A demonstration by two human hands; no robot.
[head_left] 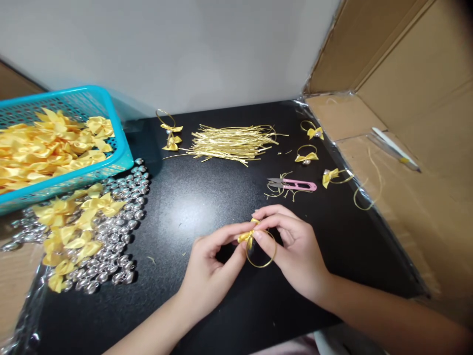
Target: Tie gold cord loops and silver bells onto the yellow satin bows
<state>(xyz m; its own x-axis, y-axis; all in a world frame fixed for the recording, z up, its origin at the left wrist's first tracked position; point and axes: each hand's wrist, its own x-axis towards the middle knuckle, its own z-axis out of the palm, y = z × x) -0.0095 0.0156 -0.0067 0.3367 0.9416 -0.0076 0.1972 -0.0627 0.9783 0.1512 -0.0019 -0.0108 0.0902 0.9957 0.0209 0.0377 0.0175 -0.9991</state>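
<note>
Between my two hands, a yellow ribbon bow (245, 236) with a gold cord loop (263, 266) is held low over the black table. My left hand (216, 261) pinches the bow's left side between thumb and fingers. From the other side, my right hand (293, 249) grips it, thumb and fingertips meeting where the cord joins the bow. The loop hangs toward me below the fingertips. My fingers partly cover the bow, and I cannot make out a bead on it. Just beyond my right hand lie pink-handled thread snips (295, 185) among cord scraps (275, 190).
A blue basket (123, 153) of yellow bows stands at left. Silver beads (121, 236) and loose bows (79, 231) lie before it. Gold cords (232, 143) are piled at the back. Looped bows (306, 157) lie right; others (172, 133) lie back left. Cardboard (410, 123) borders the right.
</note>
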